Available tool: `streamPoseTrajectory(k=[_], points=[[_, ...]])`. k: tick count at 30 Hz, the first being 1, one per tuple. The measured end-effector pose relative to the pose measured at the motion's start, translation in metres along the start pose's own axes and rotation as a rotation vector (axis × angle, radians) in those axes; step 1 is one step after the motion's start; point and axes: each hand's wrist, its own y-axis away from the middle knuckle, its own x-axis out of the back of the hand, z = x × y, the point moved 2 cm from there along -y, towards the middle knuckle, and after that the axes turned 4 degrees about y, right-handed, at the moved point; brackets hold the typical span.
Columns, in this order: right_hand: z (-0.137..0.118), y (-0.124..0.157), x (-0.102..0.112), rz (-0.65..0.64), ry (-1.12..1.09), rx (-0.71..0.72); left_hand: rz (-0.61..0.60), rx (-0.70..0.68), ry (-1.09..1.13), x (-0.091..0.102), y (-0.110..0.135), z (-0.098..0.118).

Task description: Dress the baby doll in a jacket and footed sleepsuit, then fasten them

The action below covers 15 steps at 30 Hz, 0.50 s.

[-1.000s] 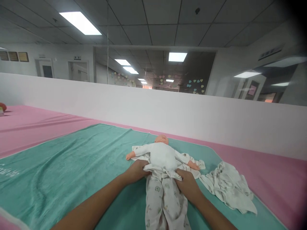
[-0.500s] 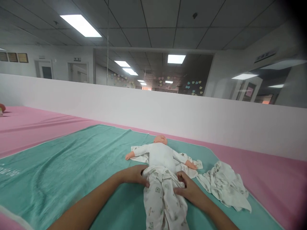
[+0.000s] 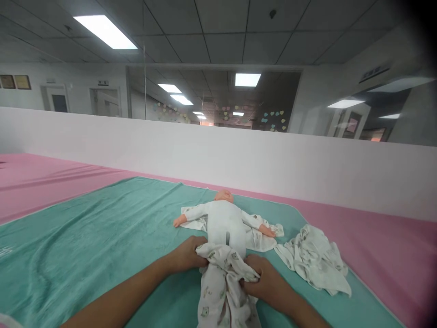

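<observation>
A baby doll (image 3: 223, 223) with a white cloth body lies on its back, arms spread, head toward the wall. Printed baby pants (image 3: 218, 291) cover its legs, the waistband bunched below the hips. My left hand (image 3: 189, 256) is closed on the waistband's left side. On the right side, my right hand (image 3: 261, 278) pinches the same bunched fabric. Beneath the doll's back and arms lies a spread printed baby shirt (image 3: 261, 239). The doll's lower legs are hidden inside the pants.
A crumpled white cloth (image 3: 314, 259) lies to the right of the doll. Under everything is a green blanket (image 3: 112, 228) on a pink sheet (image 3: 375, 214). Behind the doll runs a low white wall (image 3: 191, 150) with glass above it.
Both hands have drawn the waistband down from the doll's waist to its upper legs, baring the white lower body. The view has shifted slightly.
</observation>
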Motion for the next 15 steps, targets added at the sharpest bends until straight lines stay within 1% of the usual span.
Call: streamPoseTrajectory(k=[3, 5, 8, 11, 13, 15], points=[[0.002, -0.003, -0.006, 0.137, 0.083, -0.041, 0.077, 0.056, 0.032, -0.006, -0.002, -0.006], [0.004, -0.005, -0.010, 0.206, 0.093, -0.083, 0.121, 0.066, 0.013, -0.009, -0.004, -0.007], [0.006, -0.006, -0.013, 0.261, 0.024, -0.117, 0.205, 0.055, -0.002, -0.013, -0.005, -0.005], [0.006, -0.006, -0.011, 0.311, -0.115, -0.175, 0.238, 0.043, 0.080, -0.016, -0.005, -0.004], [0.004, -0.005, -0.006, 0.296, -0.234, -0.202, 0.235, 0.055, 0.154, -0.015, -0.004, -0.003], [0.000, -0.004, 0.000, 0.209, -0.360, -0.183, 0.215, 0.076, 0.215, -0.013, -0.002, -0.001]])
